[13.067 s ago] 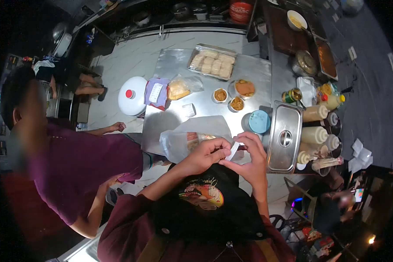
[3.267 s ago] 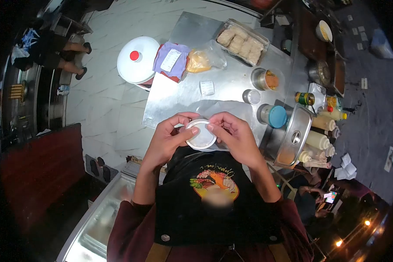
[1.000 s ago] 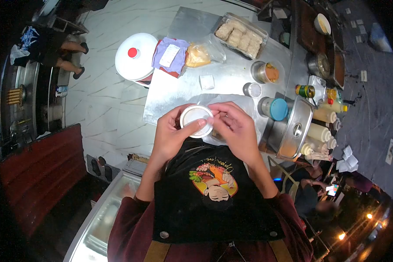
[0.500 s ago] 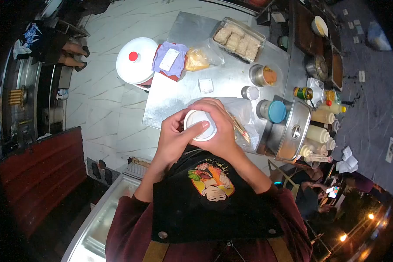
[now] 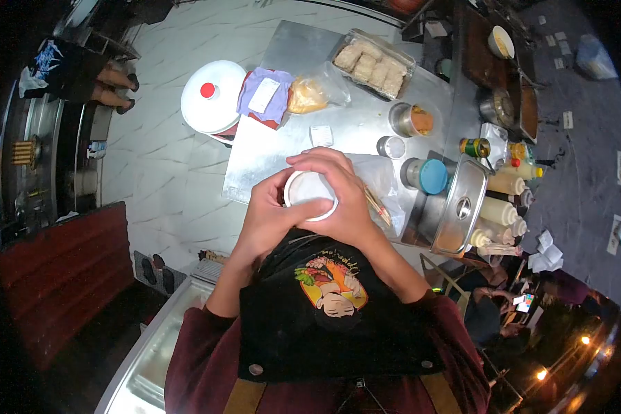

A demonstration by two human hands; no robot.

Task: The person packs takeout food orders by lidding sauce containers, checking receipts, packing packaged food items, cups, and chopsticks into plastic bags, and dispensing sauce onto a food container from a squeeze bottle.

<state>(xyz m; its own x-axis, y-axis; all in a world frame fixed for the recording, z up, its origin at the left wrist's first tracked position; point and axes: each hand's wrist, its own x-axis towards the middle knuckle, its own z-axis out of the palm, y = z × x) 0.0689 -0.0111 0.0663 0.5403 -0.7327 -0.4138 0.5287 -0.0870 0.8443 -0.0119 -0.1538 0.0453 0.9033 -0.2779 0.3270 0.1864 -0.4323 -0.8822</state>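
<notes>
Between both palms, close in front of my apron, is a round white lidded cup (image 5: 306, 188), seen from above. My left hand (image 5: 268, 210) wraps its near left side, with the thumb lying across the lid. Curled around the far and right side is my right hand (image 5: 345, 196), its fingers arching over the rim. The cup's body is mostly hidden by the hands. Just right of my right hand, wooden chopsticks (image 5: 375, 204) lie on a clear plastic bag (image 5: 386, 179) on the steel table (image 5: 245, 169).
A white-lidded cooler (image 5: 210, 114) stands left of the table. Farther along are a purple cloth (image 5: 277, 110), a tray of noodle blocks (image 5: 369, 62) and metal canisters. A steel lidded pan (image 5: 455, 214) and several sauce bottles (image 5: 500, 210) line the right. Other people are at both sides.
Both hands still hold the cup. The left thumb has shifted lower on the lid and lies flatter. The whole view has moved slightly.
</notes>
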